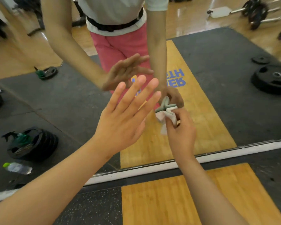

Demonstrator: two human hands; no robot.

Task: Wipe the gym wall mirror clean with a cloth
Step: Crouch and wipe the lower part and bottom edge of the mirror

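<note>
Two hands raised before mirror. Our left hand open flat, fingers straight and spread, close to glass. Our right hand pinches folded cloth, fingers curled round it, cloth pressed on lower glass.

**Camera set-up: 1 view, head-worn**

Item 1, head camera. Wide-angle, worn on the person's head. It faces the mirror at close range and tilts steeply down. The mirror's bottom edge slants across the lower frame, with floor beneath it. The left hand and right hand reach in from the bottom edge, near the lens. The cloth sits about frame centre. The wearer's reflected torso fills the top.
</note>
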